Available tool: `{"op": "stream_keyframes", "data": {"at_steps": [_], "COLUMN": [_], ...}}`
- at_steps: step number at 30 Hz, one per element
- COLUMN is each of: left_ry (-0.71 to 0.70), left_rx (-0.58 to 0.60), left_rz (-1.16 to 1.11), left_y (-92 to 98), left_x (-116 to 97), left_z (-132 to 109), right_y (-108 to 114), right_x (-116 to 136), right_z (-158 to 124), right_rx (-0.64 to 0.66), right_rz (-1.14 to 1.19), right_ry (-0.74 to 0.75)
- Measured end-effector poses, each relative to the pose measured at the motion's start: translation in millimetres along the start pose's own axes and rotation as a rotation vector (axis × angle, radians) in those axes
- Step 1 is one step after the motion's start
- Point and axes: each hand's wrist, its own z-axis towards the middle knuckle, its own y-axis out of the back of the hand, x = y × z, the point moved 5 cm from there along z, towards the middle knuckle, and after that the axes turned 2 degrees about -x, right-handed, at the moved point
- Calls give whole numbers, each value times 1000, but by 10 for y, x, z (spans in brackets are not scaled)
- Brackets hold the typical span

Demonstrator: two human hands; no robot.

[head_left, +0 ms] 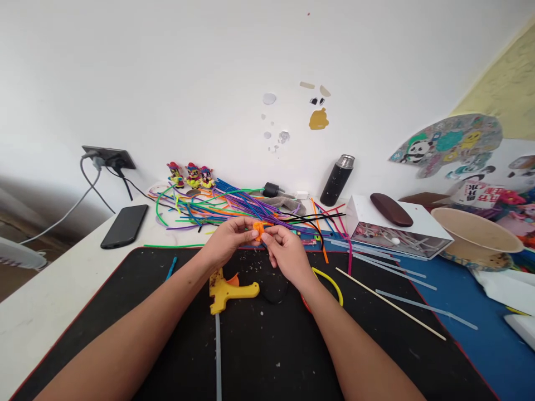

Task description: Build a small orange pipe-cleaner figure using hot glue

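Between my two hands, above the back part of the black mat (267,356), is a small bent orange piece (259,229), which looks like a coiled pipe cleaner. My left hand (232,238) pinches its left side with thumb and fingertips. From the right, my right hand (286,250) grips it the same way, fingers curled. The fingertips cover part of the piece. Below my left hand lies a yellow hot glue gun (234,291) with an orange trigger and a long translucent glue stick (218,356) running toward me.
Many coloured pipe cleaners (246,203) lie heaped at the back. Around them are a phone (124,226), three small figures (192,175), a black bottle (337,181) and a white box (393,223). A wooden stick (390,303) and loose glue sticks (426,309) lie at right.
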Motion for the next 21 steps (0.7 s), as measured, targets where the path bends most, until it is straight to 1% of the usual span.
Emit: {"op": "stream_keyframes", "data": {"at_steps": [6,10,12,16,19,21], "left_ry": [-3,19,54,158,196,207], "left_rx": [3,5,13,74,136,156], "left_rz": [10,-53,-84,-122,-127,-119], "left_y": [-20,17,45,60,37,26], "left_x": [-40,-27,3,69,77,74], "left_z": [-7,6,16,18,1,-10], "right_y": [-6,19,35,45,36,25], "right_x": [22,76,107,147,144,128], "right_z": [-7,-8,-11,-29,-43,-49], "right_rx": [12,13,22,71,105,119], "right_rz": [5,31,34,9,-48,-82], "right_ry": [2,22,53,111,121,117]}}
